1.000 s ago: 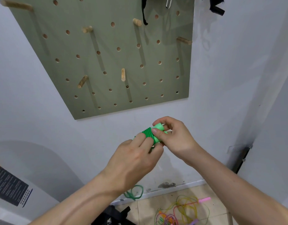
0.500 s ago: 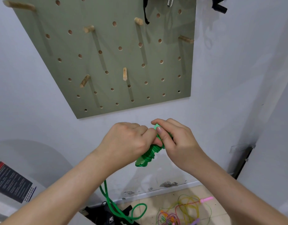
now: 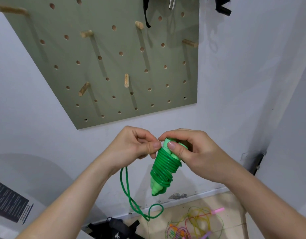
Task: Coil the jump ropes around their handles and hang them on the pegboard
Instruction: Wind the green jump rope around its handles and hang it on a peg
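The green jump rope [image 3: 163, 167] is held in front of the white wall just below the pegboard [image 3: 104, 54], its cord wound in tight, slightly uneven turns around two pale green handles [image 3: 167, 147] that point down and a little left. The right hand [image 3: 192, 152] grips the handles' upper ends, thumb pressed on top, while the left hand [image 3: 133, 145] pinches the cord at the coil's top (a loose double strand hangs from it and loops low near the floor).
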Demonstrator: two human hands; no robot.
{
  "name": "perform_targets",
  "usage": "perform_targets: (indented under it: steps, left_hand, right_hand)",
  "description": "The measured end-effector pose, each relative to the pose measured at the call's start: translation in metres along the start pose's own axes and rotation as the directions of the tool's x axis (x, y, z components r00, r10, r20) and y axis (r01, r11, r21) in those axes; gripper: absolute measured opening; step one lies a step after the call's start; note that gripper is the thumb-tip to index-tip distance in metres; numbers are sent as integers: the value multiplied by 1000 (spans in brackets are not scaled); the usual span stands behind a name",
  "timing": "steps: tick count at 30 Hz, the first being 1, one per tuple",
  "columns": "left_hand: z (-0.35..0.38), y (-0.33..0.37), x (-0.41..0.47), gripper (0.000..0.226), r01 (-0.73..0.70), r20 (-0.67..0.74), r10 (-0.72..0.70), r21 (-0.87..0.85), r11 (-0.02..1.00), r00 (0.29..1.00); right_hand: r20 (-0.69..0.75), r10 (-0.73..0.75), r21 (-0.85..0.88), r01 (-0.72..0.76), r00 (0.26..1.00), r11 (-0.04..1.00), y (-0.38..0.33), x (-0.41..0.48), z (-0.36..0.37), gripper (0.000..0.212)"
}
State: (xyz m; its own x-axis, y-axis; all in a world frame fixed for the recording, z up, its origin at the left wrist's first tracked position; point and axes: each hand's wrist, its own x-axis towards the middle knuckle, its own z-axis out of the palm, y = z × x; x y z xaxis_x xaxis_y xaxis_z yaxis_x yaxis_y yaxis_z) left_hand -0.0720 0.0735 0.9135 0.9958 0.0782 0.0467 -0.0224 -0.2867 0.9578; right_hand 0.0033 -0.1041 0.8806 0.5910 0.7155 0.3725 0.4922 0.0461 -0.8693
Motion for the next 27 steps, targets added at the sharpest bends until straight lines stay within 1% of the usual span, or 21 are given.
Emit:
perform_targets:
  steps: [3, 5, 6, 8, 9, 10, 11, 12, 13, 14, 15, 16, 17, 18, 19, 20, 21, 22, 24, 27]
  left_hand:
    - [2, -14, 3, 9, 20, 2, -19, -80, 997, 1000]
    - [6, -21, 5, 6, -4, -63, -8, -188, 982, 998]
    - [12, -23, 5, 4, -7, -112, -22, -255, 967, 993]
    - [26, -31, 8, 33, 10, -217, -92, -352, 936, 972]
    - [34, -35, 7, 39, 3, -254, -107, -380, 925, 961]
    - [42, -40, 6, 32, -11, -278, -103, -381, 925, 955]
    - [49, -46, 4, 23, -19, -290, -92, -358, 933, 953]
    - [55, -53, 1, 21, -9, -306, -89, -305, 952, 948]
    - [60, -60, -2, 23, 4, -320, -74, -214, 977, 944]
    - [64, -67, -7, 23, 4, -340, -18, -42, 999, 940]
    - [68, -74, -11, 20, -17, -331, 79, 186, 982, 940]
    - [71, -81, -16, 20, -45, -298, 198, 452, 891, 934]
    - [72, -83, -20, 18, -32, -235, 275, 703, 710, 932]
    - [72, -81, -24, 15, -6, -172, 296, 857, 516, 939]
    - [71, -76, -26, 17, 11, -115, 288, 941, 337, 951]
    - [69, -70, -26, 25, 9, -71, 296, 979, 205, 952]
    - [66, -66, -25, 32, 1, -39, 312, 993, 122, 949]
    - [61, -63, -25, 35, -24, 0, 328, 997, 69, 945]
    - [48, -59, -25, 34, -95, 80, 392, 995, 18, 916]
    - [29, -50, -26, 22, -169, 180, 498, 983, -68, 848]
  right_hand:
    - [30, 64, 178, -69, 997, 982, 4, -1, -1, 15]
    - [27, 95, 371, -98, 995, 924, 7, 1, 2, 16]
    - [18, 113, 491, -107, 993, 864, 10, 3, 3, 20]
    - [-15, 157, 694, -102, 988, 713, 14, 8, 8, 23]
    - [-38, 185, 746, -96, 982, 660, 15, 10, 11, 20]
    - [-54, 213, 777, -93, 976, 623, 17, 12, 15, 17]
    - [-65, 243, 800, -95, 968, 593, 18, 13, 17, 17]
    - [-78, 273, 815, -97, 959, 571, 21, 15, 19, 19]
    - [-102, 303, 813, -96, 948, 574, 24, 18, 20, 20]
    - [-147, 334, 782, -98, 931, 616, 28, 20, 20, 17]
    - [-207, 359, 712, -112, 910, 693, 31, 23, 20, 13]
    - [-270, 371, 601, -145, 889, 786, 37, 24, 20, 11]
    - [-319, 363, 467, -188, 876, 864, 42, 25, 21, 10]
    - [-347, 335, 329, -221, 876, 918, 48, 24, 24, 12]
    - [-356, 302, 200, -243, 885, 949, 53, 22, 28, 13]
    - [-356, 271, 92, -255, 895, 963, 57, 20, 32, 14]
    - [-353, 245, 21, -255, 903, 967, 58, 18, 36, 14]
    - [-347, 225, -15, -246, 910, 969, 59, 17, 37, 14]
    - [-331, 191, -41, -216, 924, 975, 56, 17, 36, 14]
    - [-292, 160, -72, -188, 943, 979, 50, 19, 32, 14]
